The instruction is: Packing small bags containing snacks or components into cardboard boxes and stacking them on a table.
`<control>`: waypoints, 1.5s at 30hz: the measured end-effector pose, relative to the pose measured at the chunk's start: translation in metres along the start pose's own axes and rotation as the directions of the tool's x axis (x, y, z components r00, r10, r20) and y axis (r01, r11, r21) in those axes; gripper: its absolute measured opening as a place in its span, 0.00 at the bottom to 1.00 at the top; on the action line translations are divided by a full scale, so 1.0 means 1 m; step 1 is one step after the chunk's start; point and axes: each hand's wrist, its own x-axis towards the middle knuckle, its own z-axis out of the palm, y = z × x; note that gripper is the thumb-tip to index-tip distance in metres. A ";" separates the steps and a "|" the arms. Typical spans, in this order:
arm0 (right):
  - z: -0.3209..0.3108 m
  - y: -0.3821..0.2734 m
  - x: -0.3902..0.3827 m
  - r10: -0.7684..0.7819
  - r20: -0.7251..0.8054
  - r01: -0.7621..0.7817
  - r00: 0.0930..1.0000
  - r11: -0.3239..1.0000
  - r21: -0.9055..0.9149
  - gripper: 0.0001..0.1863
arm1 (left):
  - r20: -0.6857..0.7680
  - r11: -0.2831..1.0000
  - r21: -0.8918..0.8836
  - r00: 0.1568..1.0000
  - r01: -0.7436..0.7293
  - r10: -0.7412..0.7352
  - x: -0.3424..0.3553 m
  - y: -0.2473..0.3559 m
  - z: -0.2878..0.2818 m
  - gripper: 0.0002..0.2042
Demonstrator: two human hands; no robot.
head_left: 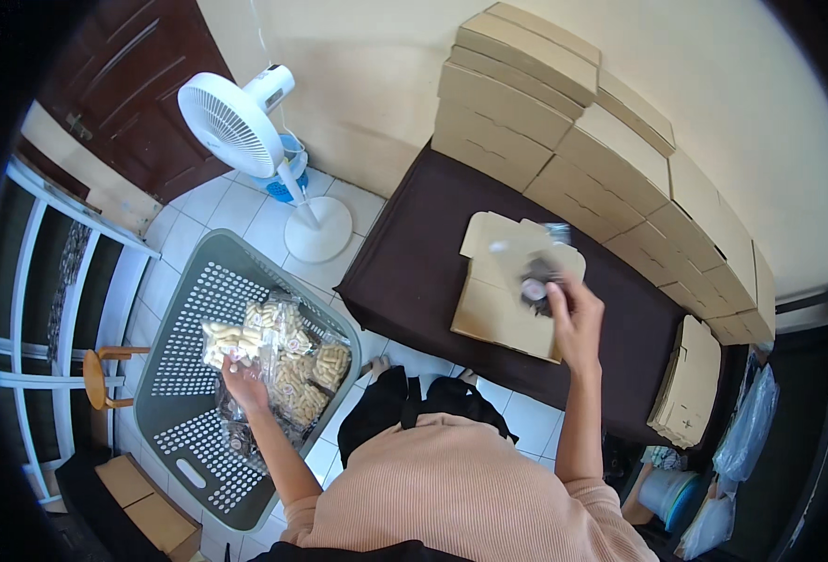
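Observation:
My right hand (578, 323) is closed on a clear bag of dark pieces (535, 286) with a round pale label; the bag is smeared by motion. It hangs over an open flat-lidded cardboard box (503, 304) on the dark-covered table. At the box's far edge lies a small clear plastic packet (557, 231), partly hidden. My left hand (247, 386) reaches into a big grey-green plastic basket (184, 347), its fingers closed on a clear bag of cream-coloured stick-shaped pieces (229, 339). Other bags of tan pieces (297, 398) and dark ones (241, 438) lie beneath and beside it.
Closed cardboard boxes (610, 178) are stacked along the wall behind the table (423, 244). Flattened cardboard (690, 379) lies at the table's right end. A white fan (236, 126) stands beyond the basket; a wooden stool (95, 379) is left of it.

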 end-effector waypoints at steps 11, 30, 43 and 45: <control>0.041 0.073 -0.005 -0.149 0.215 0.207 0.965 0.938 -0.278 0.21 | 0.359 0.985 0.055 0.917 0.166 -0.174 -0.047 -0.074 0.116 0.15; 0.009 0.130 0.017 0.390 0.239 -0.451 0.889 0.658 0.603 0.14 | 0.638 0.893 -0.005 0.689 0.449 -0.343 -0.145 -0.137 0.203 0.17; -0.047 0.074 0.016 -0.058 -0.214 0.115 0.975 0.958 0.263 0.10 | 0.572 0.909 0.363 0.720 0.206 -0.392 -0.157 -0.158 0.232 0.19; -0.052 0.082 0.022 -0.146 -0.323 0.205 0.935 0.966 0.156 0.11 | 0.590 0.902 0.313 0.684 0.297 -0.430 -0.154 -0.162 0.238 0.20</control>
